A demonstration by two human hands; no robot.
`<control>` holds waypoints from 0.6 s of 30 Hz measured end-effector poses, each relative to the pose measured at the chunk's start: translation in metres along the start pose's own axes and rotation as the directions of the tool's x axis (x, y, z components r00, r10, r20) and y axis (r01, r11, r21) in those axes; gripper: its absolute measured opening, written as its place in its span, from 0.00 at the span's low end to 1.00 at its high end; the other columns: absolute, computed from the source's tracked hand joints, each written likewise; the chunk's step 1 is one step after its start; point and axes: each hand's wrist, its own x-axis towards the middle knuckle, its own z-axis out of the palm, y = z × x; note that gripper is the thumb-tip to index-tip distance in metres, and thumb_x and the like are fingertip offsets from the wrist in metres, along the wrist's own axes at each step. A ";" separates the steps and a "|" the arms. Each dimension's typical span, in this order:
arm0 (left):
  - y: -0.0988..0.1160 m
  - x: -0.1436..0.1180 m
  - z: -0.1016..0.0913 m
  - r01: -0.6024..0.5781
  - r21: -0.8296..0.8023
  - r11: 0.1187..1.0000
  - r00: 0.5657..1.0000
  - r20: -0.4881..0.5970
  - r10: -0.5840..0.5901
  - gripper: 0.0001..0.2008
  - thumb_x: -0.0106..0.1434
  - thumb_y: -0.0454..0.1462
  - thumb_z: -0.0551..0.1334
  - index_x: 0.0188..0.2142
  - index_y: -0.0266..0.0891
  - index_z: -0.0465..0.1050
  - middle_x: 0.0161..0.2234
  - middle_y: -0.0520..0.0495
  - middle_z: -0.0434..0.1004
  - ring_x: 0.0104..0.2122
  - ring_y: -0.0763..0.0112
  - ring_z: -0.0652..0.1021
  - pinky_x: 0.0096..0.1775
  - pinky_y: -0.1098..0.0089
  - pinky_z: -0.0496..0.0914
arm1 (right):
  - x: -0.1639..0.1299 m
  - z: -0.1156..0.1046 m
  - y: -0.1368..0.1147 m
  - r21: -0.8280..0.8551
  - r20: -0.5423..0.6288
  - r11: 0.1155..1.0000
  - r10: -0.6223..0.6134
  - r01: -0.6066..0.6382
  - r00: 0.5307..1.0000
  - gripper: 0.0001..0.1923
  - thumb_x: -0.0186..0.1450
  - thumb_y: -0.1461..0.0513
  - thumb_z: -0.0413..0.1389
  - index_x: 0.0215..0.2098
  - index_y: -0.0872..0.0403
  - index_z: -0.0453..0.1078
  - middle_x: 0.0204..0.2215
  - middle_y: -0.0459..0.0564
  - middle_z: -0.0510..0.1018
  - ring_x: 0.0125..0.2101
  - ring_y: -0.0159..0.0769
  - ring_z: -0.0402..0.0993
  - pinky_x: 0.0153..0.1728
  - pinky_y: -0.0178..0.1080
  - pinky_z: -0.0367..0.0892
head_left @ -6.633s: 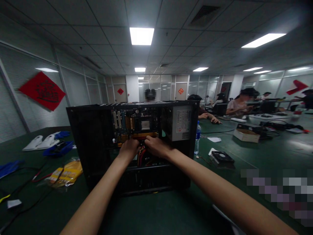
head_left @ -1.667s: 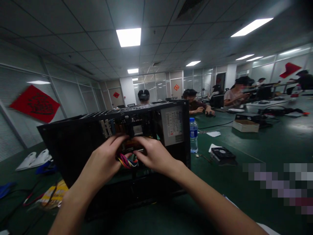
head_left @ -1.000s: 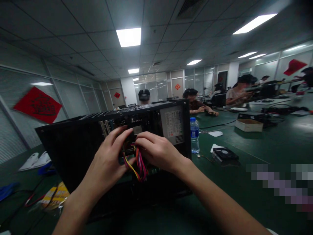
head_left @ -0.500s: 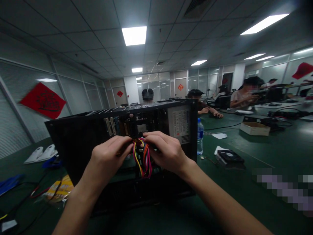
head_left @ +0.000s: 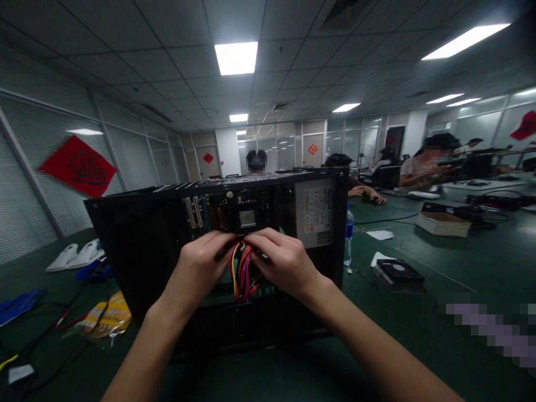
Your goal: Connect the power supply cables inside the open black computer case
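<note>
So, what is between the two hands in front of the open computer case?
In the head view, a bundle of coloured wires hangs between the left hand and the right hand. Both pinch its top end, in front of the computer case.

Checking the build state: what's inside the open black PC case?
Inside the black PC case: a motherboard, a power supply at right, and a coloured wire bundle pinched by the left hand and right hand. The hands hide its connector.

No legible text, power supply label (head_left: 317, 209) (printed, too blurred), red wall sign (head_left: 77, 166) unreadable
</note>
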 end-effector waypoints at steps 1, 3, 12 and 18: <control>0.000 0.000 0.001 0.007 -0.013 1.000 1.000 0.002 -0.007 0.10 0.66 0.35 0.58 0.41 0.34 0.77 0.36 0.43 0.82 0.35 0.67 0.81 0.41 0.70 0.76 | 0.000 0.001 0.000 0.003 -0.009 1.000 0.000 0.000 1.000 0.10 0.68 0.68 0.51 0.43 0.60 0.73 0.38 0.56 0.79 0.37 0.38 0.77 0.41 0.38 0.74; 0.000 -0.001 0.001 0.025 -0.042 0.999 1.000 0.003 -0.025 0.09 0.65 0.35 0.60 0.42 0.34 0.77 0.37 0.43 0.81 0.35 0.68 0.81 0.41 0.71 0.75 | -0.001 0.002 0.001 0.008 -0.030 1.000 0.000 0.000 1.000 0.10 0.68 0.68 0.51 0.43 0.60 0.73 0.38 0.56 0.79 0.38 0.37 0.77 0.41 0.38 0.73; -0.003 -0.004 0.004 0.012 -0.037 0.999 0.998 0.055 -0.009 0.11 0.64 0.32 0.60 0.45 0.37 0.76 0.40 0.43 0.81 0.38 0.65 0.81 0.42 0.69 0.75 | -0.001 0.004 0.001 -0.017 0.090 0.999 0.048 -0.047 0.995 0.10 0.70 0.67 0.50 0.44 0.59 0.72 0.40 0.56 0.77 0.41 0.38 0.76 0.44 0.40 0.73; -0.004 -0.010 0.024 0.172 0.021 0.985 0.955 0.241 -0.172 0.12 0.63 0.28 0.58 0.44 0.38 0.76 0.41 0.41 0.81 0.40 0.60 0.81 0.44 0.65 0.75 | 0.002 0.002 -0.001 -0.171 0.411 0.974 0.205 -0.146 0.888 0.13 0.70 0.69 0.49 0.47 0.55 0.73 0.45 0.57 0.73 0.43 0.40 0.75 0.44 0.41 0.73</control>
